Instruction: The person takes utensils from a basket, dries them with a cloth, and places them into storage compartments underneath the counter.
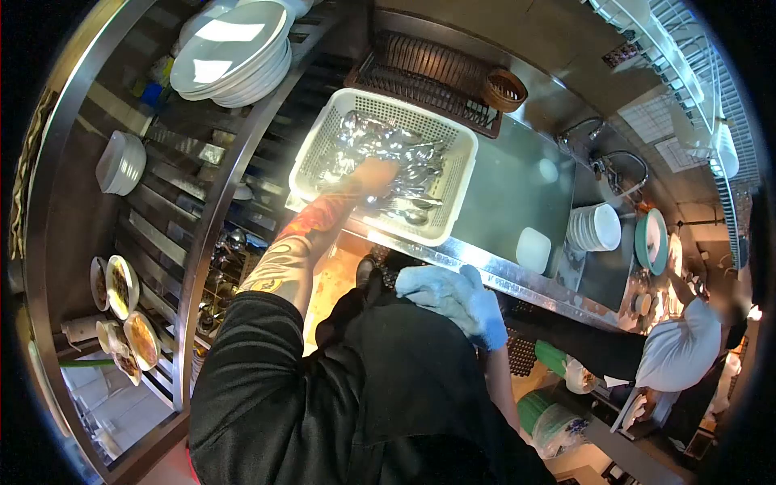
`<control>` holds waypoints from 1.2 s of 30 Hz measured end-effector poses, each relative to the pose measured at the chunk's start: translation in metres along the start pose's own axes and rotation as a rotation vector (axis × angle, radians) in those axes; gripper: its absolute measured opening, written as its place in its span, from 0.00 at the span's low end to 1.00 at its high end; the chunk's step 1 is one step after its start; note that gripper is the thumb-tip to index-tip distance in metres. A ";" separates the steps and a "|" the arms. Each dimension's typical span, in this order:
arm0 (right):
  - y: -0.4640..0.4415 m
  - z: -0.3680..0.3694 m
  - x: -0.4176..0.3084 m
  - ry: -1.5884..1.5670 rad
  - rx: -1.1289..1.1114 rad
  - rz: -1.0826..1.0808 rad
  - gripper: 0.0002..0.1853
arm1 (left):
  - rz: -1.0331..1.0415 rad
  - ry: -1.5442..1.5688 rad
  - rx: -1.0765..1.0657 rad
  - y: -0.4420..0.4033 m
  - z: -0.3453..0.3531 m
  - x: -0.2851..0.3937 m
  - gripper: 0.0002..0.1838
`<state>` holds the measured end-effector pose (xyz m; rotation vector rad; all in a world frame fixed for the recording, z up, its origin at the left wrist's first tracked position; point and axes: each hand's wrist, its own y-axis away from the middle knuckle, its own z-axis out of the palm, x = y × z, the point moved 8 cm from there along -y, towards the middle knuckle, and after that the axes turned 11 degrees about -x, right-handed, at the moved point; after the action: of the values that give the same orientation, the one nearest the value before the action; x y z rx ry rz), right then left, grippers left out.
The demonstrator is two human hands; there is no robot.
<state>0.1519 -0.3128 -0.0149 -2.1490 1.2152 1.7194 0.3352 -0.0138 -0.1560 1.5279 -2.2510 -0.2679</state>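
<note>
My left hand (373,176) reaches down into a white perforated plastic basket (466,170), its tattooed forearm coming in from the lower left. Loose metal cutlery (416,166), with spoons and forks among it, lies in the basket around the hand. Glare and blur smear the fingers, so what they hold does not show. In front of my dark apron, my right hand (490,325) is covered in light blue and grips a pale blue cloth (432,287). Whether the blue over this hand is a glove or part of the cloth is unclear.
Behind the basket stands a brown dish rack (420,69) with a small round basket (503,89). Stacked white bowls (594,228) sit by the sink at right, under a tap (630,162). White plates (234,56) fill the left shelf. A co-worker (679,352) stands far right.
</note>
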 end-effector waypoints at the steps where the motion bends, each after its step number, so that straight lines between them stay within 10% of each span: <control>1: 0.000 0.002 0.009 -0.001 0.005 -0.001 0.35 | 0.003 -0.004 0.001 0.006 -0.012 0.003 0.23; 4: 0.003 0.003 -0.003 0.285 0.107 -0.148 0.31 | 0.151 0.113 0.130 0.015 -0.040 0.002 0.26; 6: -0.001 0.024 0.044 -1.039 0.206 0.315 0.31 | 0.156 0.218 0.142 0.032 -0.074 0.006 0.26; 10: -0.001 0.020 0.018 -1.205 0.296 0.300 0.33 | 0.194 0.336 0.211 0.052 -0.113 -0.007 0.24; 16: -0.006 0.002 0.063 -0.451 0.171 0.034 0.26 | 0.237 0.424 0.354 0.065 -0.160 -0.024 0.19; 18: -0.004 -0.009 -0.001 0.567 0.080 -0.016 0.28 | 0.234 0.441 0.374 0.081 -0.186 -0.016 0.18; 19: -0.010 -0.003 0.003 0.568 0.076 -0.018 0.28 | 0.217 0.456 0.401 0.088 -0.197 -0.014 0.17; 21: -0.024 0.015 0.046 -0.894 0.110 0.047 0.29 | 0.199 0.472 0.428 0.104 -0.218 -0.003 0.16; 28: -0.009 -0.020 -0.022 -0.362 0.071 0.383 0.36 | 0.212 0.535 0.394 0.107 -0.184 -0.009 0.29; 32: -0.006 -0.016 -0.037 -0.827 0.155 0.361 0.36 | 0.133 0.497 0.440 0.116 -0.141 -0.034 0.49; 36: -0.016 -0.001 0.009 -1.077 0.222 0.205 0.30 | -0.008 0.694 0.500 0.126 -0.093 -0.065 0.42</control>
<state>0.1637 -0.3071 -0.0280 -0.7138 1.1702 2.1738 0.2894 0.1010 -0.0394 1.5288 -1.8034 0.7650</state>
